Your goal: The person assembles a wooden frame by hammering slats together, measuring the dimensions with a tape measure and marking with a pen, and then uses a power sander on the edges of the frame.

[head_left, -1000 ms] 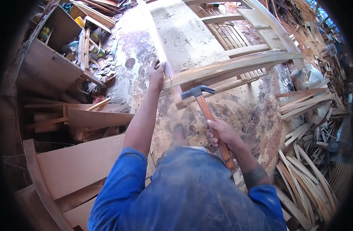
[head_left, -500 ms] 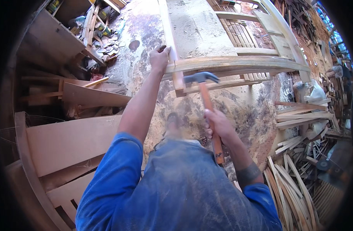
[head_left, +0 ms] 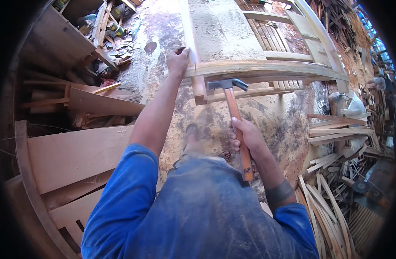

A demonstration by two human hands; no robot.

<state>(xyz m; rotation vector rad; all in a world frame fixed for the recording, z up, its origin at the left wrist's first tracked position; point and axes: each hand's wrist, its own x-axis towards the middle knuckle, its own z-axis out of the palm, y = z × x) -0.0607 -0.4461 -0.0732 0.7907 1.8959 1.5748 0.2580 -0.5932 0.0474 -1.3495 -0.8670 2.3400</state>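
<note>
My right hand (head_left: 248, 137) is wrapped around the wooden handle of a claw hammer (head_left: 233, 108). Its dark metal head is raised close to the near corner of a wooden frame (head_left: 267, 67), just right of the end of an upright post. Up at that post (head_left: 189, 39), my left hand (head_left: 177, 61) is closed with its fingers curled at the post's left edge, just beyond the joint with the curved crossrail. Whether a nail sits in the joint is too small to make out.
Pale wooden panels (head_left: 77, 155) stand on my left, with scrap boards (head_left: 105, 102) beyond them. Stacked wood strips (head_left: 338, 129) and a pile of long offcuts (head_left: 325, 211) lie on my right. My feet are on a dusty, stained floor (head_left: 271, 125) in front of the frame.
The hammer head has tilted slightly, with the handle still in my right hand. My left hand stays at the post, and the view has shifted a little.
</note>
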